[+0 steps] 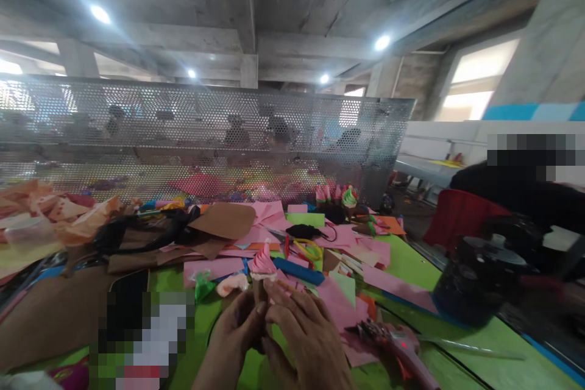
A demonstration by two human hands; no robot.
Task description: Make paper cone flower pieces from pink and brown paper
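Note:
A small craft ice cream cone (264,263) stands upright between my hands at the front of the table. It has a pink swirled top, a whitish rim and a brown cone below. My left hand (235,332) is closed around the brown cone from the left. From the right, my right hand (301,329) bends its fingers against the cone, just under the rim. The lower part of the cone is hidden by my fingers. Just left of it lie a pale crumpled piece (231,285) and a green shiny wrapper (203,286).
A pink hot glue gun (397,344) lies at the front right. Pink paper sheets (397,286), a blue strip (299,271) and brown sheets (223,221) cover the green table. Finished-looking cones (350,196) stand by the perforated metal screen (205,134). A person (512,183) sits at right behind a dark container (470,280).

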